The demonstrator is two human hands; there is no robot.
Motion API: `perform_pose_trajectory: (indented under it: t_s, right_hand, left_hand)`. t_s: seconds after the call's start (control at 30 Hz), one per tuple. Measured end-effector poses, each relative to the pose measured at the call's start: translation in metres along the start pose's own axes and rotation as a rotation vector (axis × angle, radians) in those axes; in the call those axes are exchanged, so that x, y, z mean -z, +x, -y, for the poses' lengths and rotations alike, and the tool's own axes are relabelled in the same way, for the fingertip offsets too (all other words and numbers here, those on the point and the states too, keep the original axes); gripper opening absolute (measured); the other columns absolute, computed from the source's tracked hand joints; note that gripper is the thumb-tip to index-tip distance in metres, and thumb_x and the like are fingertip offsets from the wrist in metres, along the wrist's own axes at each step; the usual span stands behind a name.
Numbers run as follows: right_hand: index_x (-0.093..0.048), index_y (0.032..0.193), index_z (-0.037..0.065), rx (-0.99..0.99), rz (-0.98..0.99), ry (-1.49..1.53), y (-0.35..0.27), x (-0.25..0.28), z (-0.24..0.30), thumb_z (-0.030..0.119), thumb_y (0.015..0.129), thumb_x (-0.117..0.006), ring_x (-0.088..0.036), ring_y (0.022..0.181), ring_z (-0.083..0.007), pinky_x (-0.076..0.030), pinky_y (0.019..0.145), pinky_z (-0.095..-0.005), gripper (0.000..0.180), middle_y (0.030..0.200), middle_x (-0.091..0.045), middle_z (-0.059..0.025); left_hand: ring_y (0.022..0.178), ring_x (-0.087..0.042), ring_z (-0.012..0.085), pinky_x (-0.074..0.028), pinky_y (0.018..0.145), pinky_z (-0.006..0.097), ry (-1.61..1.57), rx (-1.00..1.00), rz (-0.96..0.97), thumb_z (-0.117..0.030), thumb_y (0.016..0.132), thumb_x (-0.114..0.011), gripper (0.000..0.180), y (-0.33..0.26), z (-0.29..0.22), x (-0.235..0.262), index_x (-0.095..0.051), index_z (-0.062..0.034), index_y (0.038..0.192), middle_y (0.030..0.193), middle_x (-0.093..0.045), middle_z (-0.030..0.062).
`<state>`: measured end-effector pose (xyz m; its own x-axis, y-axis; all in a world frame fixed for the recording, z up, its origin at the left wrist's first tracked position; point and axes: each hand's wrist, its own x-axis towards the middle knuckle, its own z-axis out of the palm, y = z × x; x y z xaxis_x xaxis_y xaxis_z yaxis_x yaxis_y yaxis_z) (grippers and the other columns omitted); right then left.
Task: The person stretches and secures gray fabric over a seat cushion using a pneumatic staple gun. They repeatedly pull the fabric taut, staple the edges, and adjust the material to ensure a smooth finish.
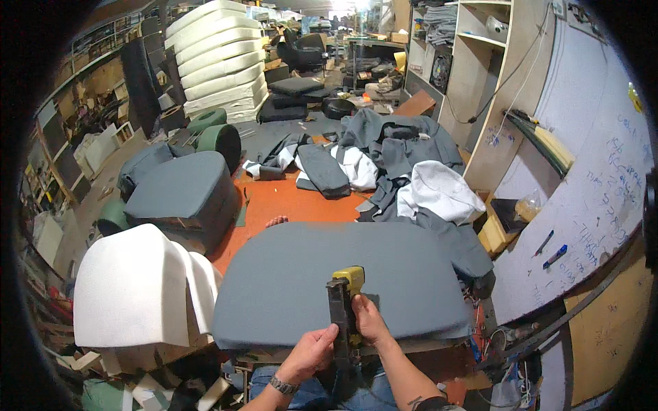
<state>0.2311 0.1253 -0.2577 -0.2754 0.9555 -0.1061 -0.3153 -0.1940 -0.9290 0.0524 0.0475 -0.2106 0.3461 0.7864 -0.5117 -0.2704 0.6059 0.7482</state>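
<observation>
Orange surface (264,202) fills the middle of the frame I watch, in a crowded workroom. At lower centre, the right hand (370,323) is closed around the grip of a yellow-and-black handheld tool (338,308). The left hand (312,353) has its fingers curled in, thumb against the tool's dark side; I cannot tell how firmly it grips. The tool stands nose upward in front of a grey padded panel (288,288), which spans the lower centre and hides the near part of the orange surface from me.

Just left of the panel, white padded pieces (130,288) take up the lower left. Above them sits a grey padded block (178,185), with a green roll (219,145) behind it. Right of centre, a loose heap of grey and white fabric (411,147) covers much of the surface's far side. A stack of white cushions (223,65) rises at upper left.

For containers, I see a shelf unit (506,85) at upper right with folded grey cloth (439,26) in one bay. At right, a yellowish box (495,231) has a dark flat piece (508,214) and a clear bag (528,205) at its top; how deep they sit I cannot tell.
</observation>
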Motion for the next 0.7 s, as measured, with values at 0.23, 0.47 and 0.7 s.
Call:
perform_pose_trajectory:
  t_s: [0.23, 0.47, 0.7]
  right_hand:
    - [-0.06, 0.108, 0.011, 0.012, -0.045, 0.058, 0.004, 0.004, -0.014, 0.053, 0.108, -0.05, -0.058, 0.066, -0.0118, -0.051, 0.064, -0.0305, 0.043, 0.079, -0.06, 0.0013]
    - [-0.055, 0.123, 0.008, -0.238, -0.231, 0.467, 0.015, 0.013, -0.009, 0.078, 0.09, -0.055, -0.056, 0.06, -0.0176, -0.051, 0.059, -0.0363, 0.077, 0.072, -0.055, -0.0021]
    - [-0.053, 0.12, 0.01, -0.181, -0.19, 0.47, 0.009, 0.009, -0.003, 0.08, 0.087, -0.056, -0.054, 0.058, -0.0173, -0.047, 0.056, -0.0348, 0.077, 0.069, -0.051, -0.0019]
  left_hand:
    - [0.055, -0.042, 0.0025, -0.029, 0.047, 0.023, 0.067, -0.049, -0.004, -0.04, 0.103, -0.067, 0.035, -0.009, -0.012, -0.019, -0.071, -0.0056, 0.111, 0.071, -0.056, -0.0088]
    - [0.072, -0.055, 0.0036, -0.044, 0.064, 0.023, 0.333, -0.085, -0.234, -0.03, 0.1, -0.072, 0.035, -0.038, 0.007, -0.039, -0.072, 0.0011, 0.116, 0.084, -0.067, -0.0057]
    - [0.07, -0.049, 0.0023, -0.039, 0.06, 0.022, 0.528, 0.027, -0.05, -0.037, 0.1, -0.071, 0.039, -0.064, 0.02, -0.022, -0.076, 0.0002, 0.091, 0.071, -0.062, -0.0044]
